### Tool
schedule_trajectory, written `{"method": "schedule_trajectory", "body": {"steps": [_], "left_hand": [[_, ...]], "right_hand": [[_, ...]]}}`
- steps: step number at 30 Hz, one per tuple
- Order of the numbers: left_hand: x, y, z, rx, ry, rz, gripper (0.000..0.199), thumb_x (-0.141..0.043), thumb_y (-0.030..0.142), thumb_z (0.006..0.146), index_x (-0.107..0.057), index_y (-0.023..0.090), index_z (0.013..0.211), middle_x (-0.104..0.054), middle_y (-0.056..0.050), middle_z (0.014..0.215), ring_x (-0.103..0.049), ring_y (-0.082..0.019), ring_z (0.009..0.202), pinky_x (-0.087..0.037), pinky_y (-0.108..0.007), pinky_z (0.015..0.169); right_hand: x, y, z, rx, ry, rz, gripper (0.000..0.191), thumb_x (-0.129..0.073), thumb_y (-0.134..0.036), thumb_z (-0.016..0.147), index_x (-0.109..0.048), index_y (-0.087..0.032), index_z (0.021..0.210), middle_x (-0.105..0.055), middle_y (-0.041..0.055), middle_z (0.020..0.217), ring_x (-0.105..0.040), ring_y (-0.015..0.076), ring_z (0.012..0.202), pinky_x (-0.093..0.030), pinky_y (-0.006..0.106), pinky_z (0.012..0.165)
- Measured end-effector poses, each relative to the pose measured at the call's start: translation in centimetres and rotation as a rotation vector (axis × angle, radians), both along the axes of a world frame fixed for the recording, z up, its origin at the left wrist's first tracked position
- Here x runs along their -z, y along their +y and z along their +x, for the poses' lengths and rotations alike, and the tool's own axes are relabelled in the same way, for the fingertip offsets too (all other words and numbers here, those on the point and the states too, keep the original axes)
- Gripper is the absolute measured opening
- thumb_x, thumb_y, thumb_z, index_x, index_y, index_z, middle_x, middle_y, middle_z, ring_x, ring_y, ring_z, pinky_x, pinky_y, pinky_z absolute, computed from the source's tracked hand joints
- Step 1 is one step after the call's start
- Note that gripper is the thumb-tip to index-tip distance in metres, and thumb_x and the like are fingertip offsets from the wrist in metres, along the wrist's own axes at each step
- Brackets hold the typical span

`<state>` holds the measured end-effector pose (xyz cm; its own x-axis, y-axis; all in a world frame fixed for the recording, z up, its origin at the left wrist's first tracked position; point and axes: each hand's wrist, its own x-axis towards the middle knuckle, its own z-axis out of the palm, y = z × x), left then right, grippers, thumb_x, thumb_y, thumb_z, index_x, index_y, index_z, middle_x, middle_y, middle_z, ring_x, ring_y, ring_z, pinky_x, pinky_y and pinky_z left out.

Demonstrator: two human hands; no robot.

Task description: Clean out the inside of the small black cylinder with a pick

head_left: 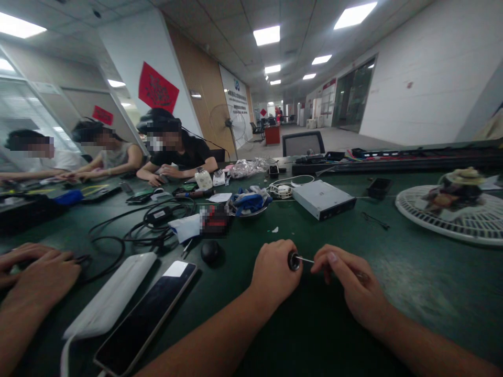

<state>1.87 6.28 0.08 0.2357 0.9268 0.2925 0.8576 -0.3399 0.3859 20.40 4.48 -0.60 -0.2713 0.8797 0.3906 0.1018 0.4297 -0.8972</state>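
My left hand [275, 269] is closed around a small dark round part [293, 261], whose open ring-shaped end faces right. Most of that part is hidden by my fingers. My right hand [351, 277] grips a screwdriver [305, 259]. Its thin metal shaft points left with the tip at the part's open end, and its handle is mostly covered by my palm. How deep the tip goes cannot be seen. A black computer mouse [210, 252] lies to the left of my left hand, and small white scraps [275, 229] lie beyond it.
Left of me are a phone [147, 319], a white power bank [112, 293] and another person's hand [43, 275]. Black cables [129, 230], a bowl of blue-white cloth [249, 201], an optical drive [324, 199] and a white fan grille [451, 214] lie farther back. Several co-workers sit at the left.
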Motion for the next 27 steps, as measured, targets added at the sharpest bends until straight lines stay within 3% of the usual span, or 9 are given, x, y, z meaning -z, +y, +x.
{"method": "schedule_trajectory", "body": {"steps": [4, 10, 16, 22, 27], "left_hand": [[0.04, 0.0, 0.04, -0.017, -0.004, 0.005, 0.004, -0.063, 0.025, 0.085, -0.061, 0.022, 0.083, -0.069, -0.001, 0.086, -0.062, -0.019, 0.081, -0.04, -0.032, 0.072], [0.04, -0.03, 0.01, -0.001, 0.009, 0.001, 0.006, -0.064, 0.027, 0.085, -0.061, 0.022, 0.083, -0.069, -0.001, 0.087, -0.062, -0.019, 0.079, -0.039, -0.031, 0.069], [0.15, 0.11, 0.0, -0.034, 0.062, 0.014, 0.01, -0.062, 0.025, 0.086, -0.059, 0.022, 0.077, -0.068, 0.0, 0.08, -0.061, -0.018, 0.074, -0.037, -0.03, 0.065], [0.33, 0.1, -0.04, -0.039, 0.068, 0.009, 0.014, -0.062, 0.03, 0.088, -0.06, 0.022, 0.076, -0.068, -0.001, 0.08, -0.061, -0.018, 0.073, -0.037, -0.03, 0.064], [0.36, 0.11, -0.08, -0.022, 0.063, 0.017, 0.011, -0.061, 0.026, 0.086, -0.059, 0.022, 0.076, -0.068, -0.001, 0.08, -0.061, -0.018, 0.074, -0.037, -0.03, 0.065]], "right_hand": [[0.09, 0.2, -0.03, 0.058, -0.028, 0.002, 0.041, -0.043, -0.039, 0.104, -0.07, -0.021, 0.078, -0.063, 0.0035, 0.078, -0.055, 0.0184, 0.066, -0.042, 0.033, 0.061], [0.02, 0.12, 0.01, -0.029, -0.003, 0.0, 0.047, -0.04, -0.04, 0.104, -0.07, -0.02, 0.073, -0.063, 0.0047, 0.077, -0.058, 0.0197, 0.071, -0.044, 0.033, 0.063], [-0.21, 0.21, -0.32, 0.03, 0.012, -0.046, 0.042, -0.042, -0.04, 0.103, -0.07, -0.021, 0.079, -0.063, 0.003, 0.079, -0.056, 0.0178, 0.066, -0.044, 0.031, 0.059], [-0.27, 0.25, 0.0, 0.033, -0.056, -0.079, 0.046, -0.042, -0.039, 0.103, -0.068, -0.02, 0.071, -0.062, 0.0028, 0.07, -0.057, 0.0186, 0.065, -0.044, 0.032, 0.061], [-0.28, 0.11, 0.0, -0.01, 0.011, -0.031, 0.043, -0.042, -0.039, 0.103, -0.071, -0.02, 0.078, -0.066, 0.005, 0.081, -0.059, 0.0203, 0.074, -0.046, 0.033, 0.064]]}}
